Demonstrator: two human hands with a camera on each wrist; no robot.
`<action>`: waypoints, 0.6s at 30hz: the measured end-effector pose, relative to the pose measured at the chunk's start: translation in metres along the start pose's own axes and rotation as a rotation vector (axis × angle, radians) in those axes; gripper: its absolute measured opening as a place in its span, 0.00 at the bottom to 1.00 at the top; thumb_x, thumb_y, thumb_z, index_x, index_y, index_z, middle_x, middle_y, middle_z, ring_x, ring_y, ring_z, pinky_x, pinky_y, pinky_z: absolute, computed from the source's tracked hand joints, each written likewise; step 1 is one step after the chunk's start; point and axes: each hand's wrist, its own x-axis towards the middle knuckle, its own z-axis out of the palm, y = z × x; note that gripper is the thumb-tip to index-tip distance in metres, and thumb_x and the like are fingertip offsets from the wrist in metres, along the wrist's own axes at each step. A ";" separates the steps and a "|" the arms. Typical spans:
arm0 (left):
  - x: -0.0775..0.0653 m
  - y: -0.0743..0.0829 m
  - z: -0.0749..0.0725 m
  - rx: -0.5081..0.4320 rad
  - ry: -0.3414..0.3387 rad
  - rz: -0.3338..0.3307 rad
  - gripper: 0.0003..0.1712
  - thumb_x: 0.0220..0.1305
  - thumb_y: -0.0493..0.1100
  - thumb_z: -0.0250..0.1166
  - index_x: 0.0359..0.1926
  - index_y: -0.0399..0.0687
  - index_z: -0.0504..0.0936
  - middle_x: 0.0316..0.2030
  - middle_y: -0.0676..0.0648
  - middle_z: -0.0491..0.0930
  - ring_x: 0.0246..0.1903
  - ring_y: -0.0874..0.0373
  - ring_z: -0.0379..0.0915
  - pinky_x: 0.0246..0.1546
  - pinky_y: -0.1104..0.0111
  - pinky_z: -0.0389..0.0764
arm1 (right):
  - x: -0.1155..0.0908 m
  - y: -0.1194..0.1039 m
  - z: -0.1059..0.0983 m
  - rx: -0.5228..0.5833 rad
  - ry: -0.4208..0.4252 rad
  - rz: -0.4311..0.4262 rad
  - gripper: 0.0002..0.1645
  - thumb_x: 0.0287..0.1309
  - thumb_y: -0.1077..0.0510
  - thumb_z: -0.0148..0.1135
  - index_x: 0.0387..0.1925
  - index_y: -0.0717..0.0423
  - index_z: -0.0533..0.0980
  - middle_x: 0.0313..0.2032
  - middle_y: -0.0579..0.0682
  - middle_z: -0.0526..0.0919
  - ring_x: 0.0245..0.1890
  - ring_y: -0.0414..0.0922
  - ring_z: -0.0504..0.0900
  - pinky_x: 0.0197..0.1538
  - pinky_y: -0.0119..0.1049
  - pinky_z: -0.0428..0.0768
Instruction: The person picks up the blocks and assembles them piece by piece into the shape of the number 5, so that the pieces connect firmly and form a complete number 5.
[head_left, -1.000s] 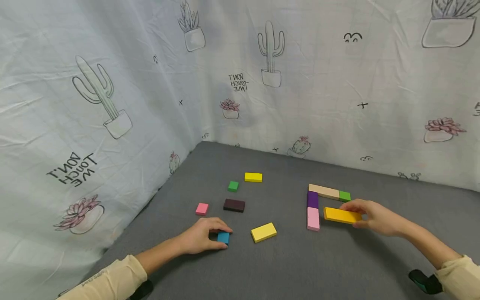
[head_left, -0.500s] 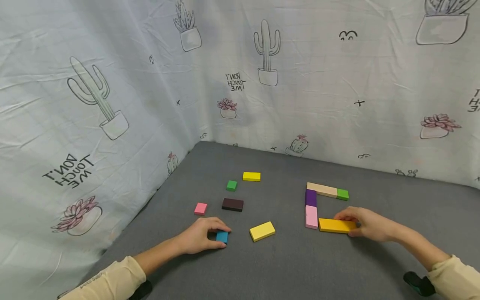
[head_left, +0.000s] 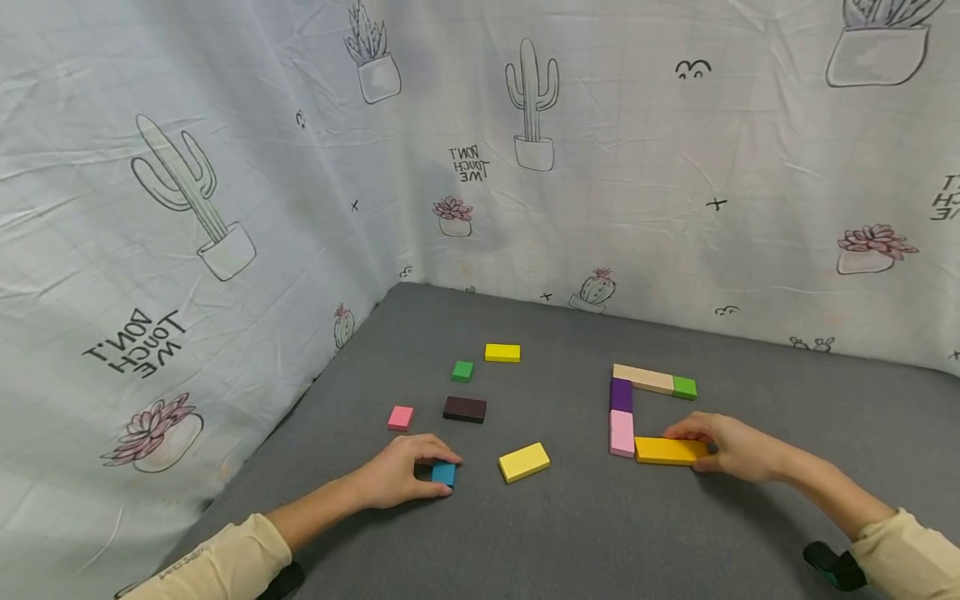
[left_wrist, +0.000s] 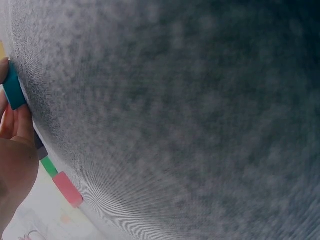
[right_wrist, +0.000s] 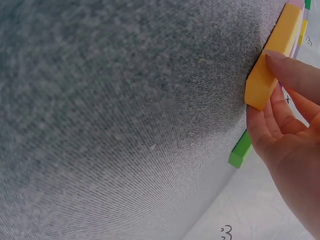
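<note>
Fingers of right hand [head_left: 737, 448] pinch orange block [head_left: 670, 451] on grey surface [head_left: 570, 533], left end just beside light-pink block [head_left: 622, 432]. Fingers of left hand [head_left: 396, 473] pinch blue block [head_left: 443, 474]; pale-yellow block [head_left: 524, 462] lies between the hands. Purple block [head_left: 621, 395] adjoins light-pink one; cream block [head_left: 643, 378] and light-green block [head_left: 684, 387] behind.

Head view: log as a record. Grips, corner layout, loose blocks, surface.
left grip: pinches blue block
right grip: holds orange block by right end
corner: beige block, light-green block, purple block, pale-pink block
orange block: left end beside pale-pink block's near end
loose: brown block, green block, coral block, far yellow block, near yellow block
surface: gray tabletop
</note>
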 end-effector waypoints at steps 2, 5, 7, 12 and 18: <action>0.000 0.000 0.000 0.002 0.002 0.001 0.21 0.57 0.48 0.70 0.51 0.47 0.82 0.46 0.55 0.78 0.45 0.62 0.72 0.46 0.68 0.75 | 0.000 0.001 0.000 0.002 0.003 -0.009 0.22 0.55 0.64 0.66 0.53 0.61 0.75 0.49 0.52 0.77 0.44 0.37 0.73 0.48 0.36 0.76; 0.000 0.000 0.000 0.006 0.003 0.001 0.21 0.57 0.48 0.71 0.51 0.47 0.82 0.46 0.55 0.78 0.45 0.62 0.72 0.46 0.68 0.75 | 0.001 0.001 0.000 0.019 0.004 -0.017 0.24 0.55 0.63 0.67 0.54 0.63 0.74 0.50 0.54 0.77 0.46 0.37 0.74 0.49 0.39 0.76; 0.000 0.001 0.000 0.008 0.003 0.001 0.21 0.57 0.48 0.70 0.51 0.47 0.82 0.46 0.55 0.78 0.45 0.62 0.72 0.46 0.68 0.75 | 0.001 0.001 -0.001 0.049 0.000 -0.015 0.26 0.55 0.62 0.67 0.55 0.65 0.73 0.51 0.56 0.76 0.48 0.39 0.74 0.50 0.42 0.76; 0.000 0.001 0.000 0.013 0.002 -0.001 0.21 0.58 0.49 0.70 0.52 0.47 0.82 0.45 0.56 0.78 0.45 0.62 0.72 0.46 0.68 0.75 | 0.000 -0.001 -0.007 0.080 0.003 0.021 0.30 0.55 0.56 0.69 0.56 0.65 0.72 0.52 0.58 0.76 0.49 0.45 0.75 0.50 0.42 0.76; 0.000 0.001 0.000 0.014 0.000 -0.001 0.21 0.58 0.49 0.70 0.52 0.48 0.82 0.46 0.55 0.78 0.45 0.62 0.72 0.46 0.68 0.75 | 0.001 -0.005 -0.014 0.051 0.033 0.025 0.26 0.58 0.54 0.66 0.55 0.64 0.73 0.51 0.57 0.77 0.50 0.55 0.75 0.50 0.40 0.76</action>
